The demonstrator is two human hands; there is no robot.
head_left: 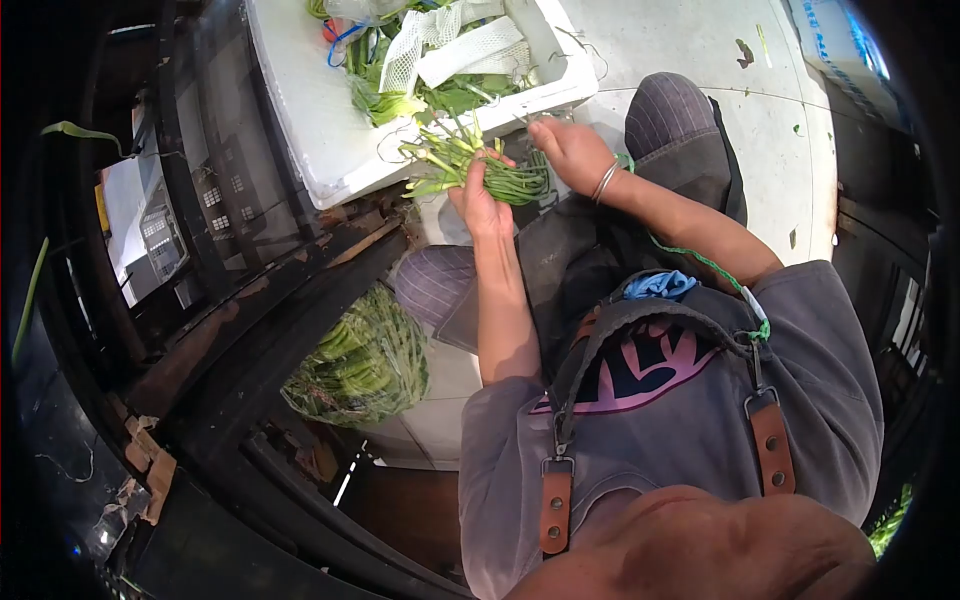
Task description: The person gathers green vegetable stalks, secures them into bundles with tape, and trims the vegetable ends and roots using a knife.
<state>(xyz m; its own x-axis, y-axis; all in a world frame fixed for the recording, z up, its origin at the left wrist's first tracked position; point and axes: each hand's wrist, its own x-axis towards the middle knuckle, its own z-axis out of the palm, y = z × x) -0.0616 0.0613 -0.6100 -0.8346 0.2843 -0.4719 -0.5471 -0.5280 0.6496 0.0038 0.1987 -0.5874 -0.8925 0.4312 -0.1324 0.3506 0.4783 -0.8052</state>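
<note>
My left hand (482, 205) is wrapped round a folded bunch of garlic scapes (515, 182), thumb on top. Their pale, bud-like tips point left and the bent green stems loop to the right. Just right of the bunch, my right hand (573, 155), with bangles at the wrist, is closed in a pinch. Something thin may be at its fingertips, but I cannot make it out. Beyond both hands stands a white foam box (345, 170) holding leafy greens (470, 95) and white foam netting sleeves (475, 62).
A plastic-wrapped bag of greens (360, 360) lies on the floor at left, beside a dark worn frame (270, 300). Dark crates (220, 170) stand farther left. My knees (680, 110) flank the hands. A white and blue package (850, 55) is at upper right.
</note>
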